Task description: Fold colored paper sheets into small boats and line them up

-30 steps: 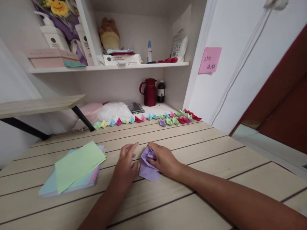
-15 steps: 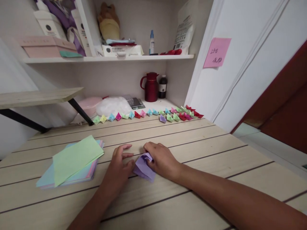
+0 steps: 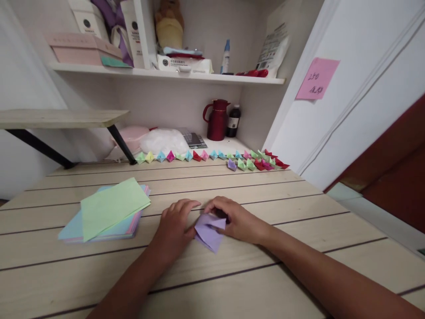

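Note:
A folded piece of purple paper (image 3: 210, 237) is on the table between my hands, its folds partly spread and its lower corner pointing toward me. My right hand (image 3: 241, 220) grips it at the upper right, thumb and fingers closed on the edge. At its left side is my left hand (image 3: 175, 223), thumb tip at the paper's edge and index finger stretched out above, with a gap between them. To the left lies a stack of coloured paper sheets (image 3: 136, 223), topped by a tilted light green sheet (image 3: 114, 206).
Small folded paper boats (image 3: 205, 155) in many colours line the table's back edge, grouped more thickly at the right. Behind them stand a red jug (image 3: 218, 122) and a dark bottle (image 3: 233, 122). A raised wooden shelf (image 3: 66, 117) with black legs stands at the left.
My left hand has come in to the purple paper's left edge. The paper is turned and spread a little more, with my right hand still on it. The view has shifted slightly.

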### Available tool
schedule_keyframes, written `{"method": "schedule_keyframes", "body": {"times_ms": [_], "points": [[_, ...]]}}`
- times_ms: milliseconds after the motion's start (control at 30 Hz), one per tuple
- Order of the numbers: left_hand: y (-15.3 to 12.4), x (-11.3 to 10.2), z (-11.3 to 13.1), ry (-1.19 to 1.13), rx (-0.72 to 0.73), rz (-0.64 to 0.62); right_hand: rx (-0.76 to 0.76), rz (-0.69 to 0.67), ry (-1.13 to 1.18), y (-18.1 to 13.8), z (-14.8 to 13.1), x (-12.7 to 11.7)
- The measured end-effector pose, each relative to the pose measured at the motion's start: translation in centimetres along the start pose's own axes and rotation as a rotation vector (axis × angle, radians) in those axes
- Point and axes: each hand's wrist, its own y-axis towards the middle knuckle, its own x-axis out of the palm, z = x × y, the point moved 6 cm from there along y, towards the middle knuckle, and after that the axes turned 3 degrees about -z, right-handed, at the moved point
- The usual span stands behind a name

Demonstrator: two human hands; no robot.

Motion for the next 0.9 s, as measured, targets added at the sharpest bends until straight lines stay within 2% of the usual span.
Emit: {"method": "schedule_keyframes", "body": {"times_ms": [167, 333, 467, 600, 733, 900], "points": [[0.2, 0.1, 0.1, 0.029, 0.017, -0.035, -0.070, -0.225, 0.047, -0.8, -0.1, -0.9], [0.1, 0.3, 0.6, 0.057, 0.132, -0.088, -0.089, -0.387, 0.069, -1.4, -0.2, -2.0], [-0.1, -0.2, 0.5, 0.078, 0.202, -0.115, -0.089, -0.309, 0.113, -1.1, -0.5, -2.1], [-0.1, -1.5, 0.7, 0.003, 0.205, -0.091, -0.062, -0.186, -0.012, -0.7, -0.3, -1.7], [-0.1, -2.3, 2.1, -0.136, 0.236, -0.068, -0.074, -0.182, -0.070, -0.8, -0.3, -1.4], [-0.3, -0.9, 2.8, -0.070, 0.314, -0.217, -0.122, -0.217, -0.064, -0.9, -0.5, -1.8]]}}
